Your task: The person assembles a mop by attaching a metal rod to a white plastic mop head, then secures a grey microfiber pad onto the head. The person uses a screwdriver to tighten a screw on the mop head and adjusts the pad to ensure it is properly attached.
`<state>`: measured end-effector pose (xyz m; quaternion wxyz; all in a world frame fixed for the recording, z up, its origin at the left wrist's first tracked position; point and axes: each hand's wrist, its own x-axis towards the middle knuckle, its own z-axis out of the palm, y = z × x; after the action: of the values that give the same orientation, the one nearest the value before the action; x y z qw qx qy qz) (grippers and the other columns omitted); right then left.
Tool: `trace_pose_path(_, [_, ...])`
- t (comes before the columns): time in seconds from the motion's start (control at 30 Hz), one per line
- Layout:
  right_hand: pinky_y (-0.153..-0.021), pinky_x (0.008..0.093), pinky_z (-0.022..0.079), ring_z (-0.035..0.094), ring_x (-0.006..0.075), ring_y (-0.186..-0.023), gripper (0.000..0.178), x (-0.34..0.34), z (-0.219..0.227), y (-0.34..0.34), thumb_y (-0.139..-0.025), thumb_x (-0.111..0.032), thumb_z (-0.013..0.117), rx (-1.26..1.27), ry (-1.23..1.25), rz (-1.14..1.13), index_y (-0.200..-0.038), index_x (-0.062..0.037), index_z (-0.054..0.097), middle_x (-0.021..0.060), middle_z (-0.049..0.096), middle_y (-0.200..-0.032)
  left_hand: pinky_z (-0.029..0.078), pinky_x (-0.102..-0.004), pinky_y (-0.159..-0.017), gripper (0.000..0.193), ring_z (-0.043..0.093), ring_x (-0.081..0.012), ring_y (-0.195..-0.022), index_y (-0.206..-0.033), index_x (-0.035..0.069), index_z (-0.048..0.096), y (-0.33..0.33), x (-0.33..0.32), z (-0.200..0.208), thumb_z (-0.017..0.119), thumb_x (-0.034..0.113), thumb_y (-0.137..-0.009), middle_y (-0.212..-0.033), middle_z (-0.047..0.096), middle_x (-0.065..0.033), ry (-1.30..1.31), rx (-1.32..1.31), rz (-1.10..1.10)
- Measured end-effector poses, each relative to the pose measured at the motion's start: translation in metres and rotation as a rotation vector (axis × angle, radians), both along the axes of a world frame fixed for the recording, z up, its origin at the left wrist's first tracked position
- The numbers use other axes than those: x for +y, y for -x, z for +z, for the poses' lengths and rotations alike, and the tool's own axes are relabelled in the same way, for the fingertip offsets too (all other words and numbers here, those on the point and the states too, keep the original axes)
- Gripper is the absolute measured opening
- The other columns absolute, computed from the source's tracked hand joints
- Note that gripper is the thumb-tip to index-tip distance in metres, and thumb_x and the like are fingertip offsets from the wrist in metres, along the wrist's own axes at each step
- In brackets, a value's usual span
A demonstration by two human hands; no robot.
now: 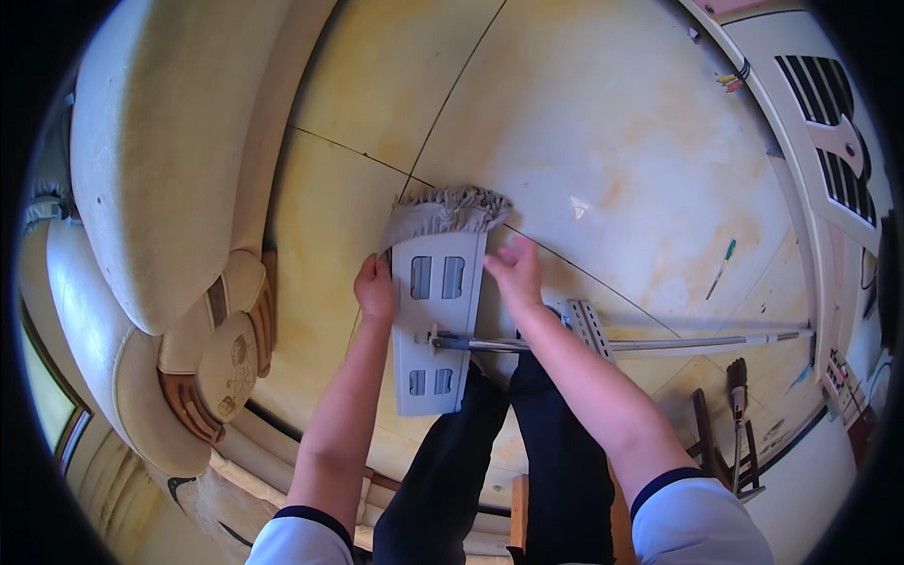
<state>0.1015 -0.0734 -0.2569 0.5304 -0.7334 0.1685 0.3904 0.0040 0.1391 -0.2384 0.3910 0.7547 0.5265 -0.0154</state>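
Note:
A flat mop head (439, 315), a pale grey plate with several rectangular slots, stands out over my knees. Gathered grey cloth, a mop cover (446, 212), wraps its far end, while the rest of the plate is bare. The metal mop handle (659, 345) joins the plate's near half and runs off to the right. My left hand (375, 288) is closed on the left edge of the mop head, just below the cloth. Close to the right edge, my right hand (518, 278) has its fingers apart and bent, the thumb toward the plate; it grips nothing.
Cream sofa seating (169, 160) lines the left side. A green-tipped pen (722, 268) lies on the tiled floor (603, 122) at right. A slotted pale bar (589, 325) lies under my right forearm. Further right are a brown brush-like tool (737, 386) and a white cabinet (829, 122).

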Motion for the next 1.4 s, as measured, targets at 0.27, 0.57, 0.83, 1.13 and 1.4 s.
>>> trace_pose_path(0.27, [-0.09,0.0366,0.041,0.054,0.0186,-0.099,0.072,0.011,0.004,0.046,-0.084,-0.065,0.054,0.721,-0.192,-0.176,-0.114,0.0,0.057,0.0109,0.062,-0.103,0.046,-0.0255,-0.074,0.021,0.057,-0.012,-0.08,-0.104,0.001,0.057,0.007,0.007,0.039,0.061,0.005,-0.083,-0.083,0.061,-0.0044,0.124,-0.101,-0.093])
trace_pose_path(0.57, [-0.087,0.0374,0.046,0.058,0.0209,-0.097,0.067,0.039,0.028,0.003,-0.086,-0.056,0.059,0.592,-0.219,-0.376,-0.115,0.0043,0.057,0.0136,0.062,-0.107,0.046,-0.0345,-0.066,0.015,0.057,-0.0242,-0.07,-0.087,0.002,0.056,0.025,0.01,0.042,0.066,0.004,-0.076,-0.075,0.058,-0.0133,0.098,0.035,-0.141])
trace_pose_path(0.83, [-0.086,0.0471,0.05,0.059,0.0284,-0.105,0.062,0.043,0.04,-0.04,-0.09,-0.053,0.053,0.616,-0.28,-0.316,-0.121,0.0012,0.051,0.016,0.059,-0.119,0.047,-0.0372,-0.06,0.019,0.057,-0.0234,-0.065,-0.074,0.004,0.049,0.077,-0.008,0.043,0.067,0.01,-0.077,-0.064,0.052,-0.0074,0.232,0.292,0.115])
trace_pose_path(1.13, [-0.1,0.0493,0.041,0.052,0.0328,-0.117,0.055,0.055,0.02,-0.068,-0.098,-0.046,0.039,0.61,-0.227,-0.283,-0.129,-0.0007,0.046,0.0169,0.053,-0.129,0.05,-0.0389,-0.08,0.062,0.065,-0.0332,-0.092,-0.101,0.004,0.068,0.032,-0.002,0.013,0.05,0.06,-0.082,-0.099,0.067,-0.0215,0.538,0.386,-0.196])
trace_pose_path(1.4, [-0.105,0.0474,0.037,0.049,0.0333,-0.122,0.056,0.053,0.01,-0.084,-0.099,-0.048,0.034,0.58,-0.182,-0.136,-0.133,-0.0044,0.043,0.0154,0.051,-0.134,0.047,-0.0396,-0.09,0.061,0.062,-0.0338,-0.103,-0.1,0.005,0.07,-0.013,0.012,-0.003,0.045,0.059,-0.084,-0.108,0.065,-0.0209,0.524,0.425,-0.016])
